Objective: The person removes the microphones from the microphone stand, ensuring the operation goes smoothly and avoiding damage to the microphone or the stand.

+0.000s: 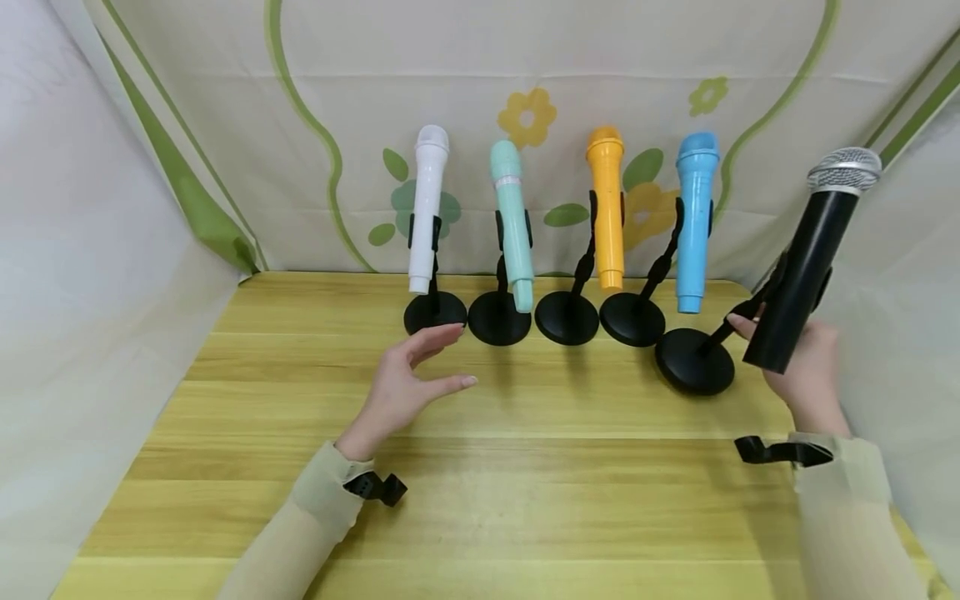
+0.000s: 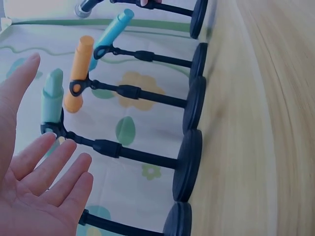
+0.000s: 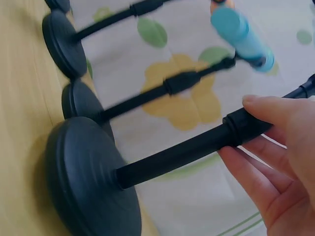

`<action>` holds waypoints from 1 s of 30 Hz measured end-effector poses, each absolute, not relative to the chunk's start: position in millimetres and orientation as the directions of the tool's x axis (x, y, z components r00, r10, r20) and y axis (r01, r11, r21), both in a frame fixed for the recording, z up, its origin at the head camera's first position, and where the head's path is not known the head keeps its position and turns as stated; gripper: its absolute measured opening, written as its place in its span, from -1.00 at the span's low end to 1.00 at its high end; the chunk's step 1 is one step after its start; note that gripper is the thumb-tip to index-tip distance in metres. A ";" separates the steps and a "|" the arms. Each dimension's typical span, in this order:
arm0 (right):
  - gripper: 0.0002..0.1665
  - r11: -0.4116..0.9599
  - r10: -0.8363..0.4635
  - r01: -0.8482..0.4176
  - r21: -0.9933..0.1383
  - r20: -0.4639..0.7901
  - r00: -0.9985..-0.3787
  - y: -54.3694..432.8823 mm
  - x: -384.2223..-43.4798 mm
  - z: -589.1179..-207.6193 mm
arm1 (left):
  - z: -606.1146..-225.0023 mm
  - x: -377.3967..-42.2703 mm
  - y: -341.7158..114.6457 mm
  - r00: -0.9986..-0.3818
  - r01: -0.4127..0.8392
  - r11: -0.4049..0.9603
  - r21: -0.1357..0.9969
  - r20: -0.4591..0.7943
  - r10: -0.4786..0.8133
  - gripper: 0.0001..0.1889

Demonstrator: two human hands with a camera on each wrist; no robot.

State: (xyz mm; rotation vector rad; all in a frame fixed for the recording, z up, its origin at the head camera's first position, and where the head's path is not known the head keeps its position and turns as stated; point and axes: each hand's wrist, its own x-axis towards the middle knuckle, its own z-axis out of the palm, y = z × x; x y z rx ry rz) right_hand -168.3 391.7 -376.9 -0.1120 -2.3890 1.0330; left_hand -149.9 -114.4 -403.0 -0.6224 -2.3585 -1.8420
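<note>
My right hand (image 1: pixel 810 362) pinches the pole of a black microphone stand (image 3: pixel 177 155) between thumb and fingers. A black microphone (image 1: pixel 806 267) with a silver mesh head leans in that stand's clip, at the far right of the head view. The stand's round base (image 1: pixel 695 362) is at table level, forward of the other bases. My left hand (image 1: pixel 408 375) is held with thumb and fingers spread, holding nothing. It is nearest the stands of the white microphone (image 1: pixel 428 208) and the mint green microphone (image 1: pixel 513 225), apart from both in the head view.
An orange microphone (image 1: pixel 607 208) and a blue microphone (image 1: pixel 696 221) also stand in black stands, in a row along the back of the wooden table (image 1: pixel 480 500). Behind the row hangs a white curtain (image 1: pixel 465 50) with flower prints. The neighbouring round bases are very close together.
</note>
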 end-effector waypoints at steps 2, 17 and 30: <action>-0.65 0.708 0.244 -0.170 -0.685 0.464 -0.852 384.1 -161.6 -376.6 | -401.3 -148.5 -113.9 -0.909 0.376 0.186 0.908 0.321 0.266 -0.32; -0.63 0.576 0.042 -0.360 -0.734 0.466 -0.884 294.2 -119.9 -351.1 | -385.1 -141.1 -107.4 -0.897 0.399 0.157 0.904 0.349 0.272 -0.35; -0.54 0.354 -0.257 -0.629 -0.692 0.575 -0.777 215.4 -123.2 -357.8 | -365.9 -135.6 -102.7 -0.852 0.478 0.062 0.876 0.445 0.274 -0.34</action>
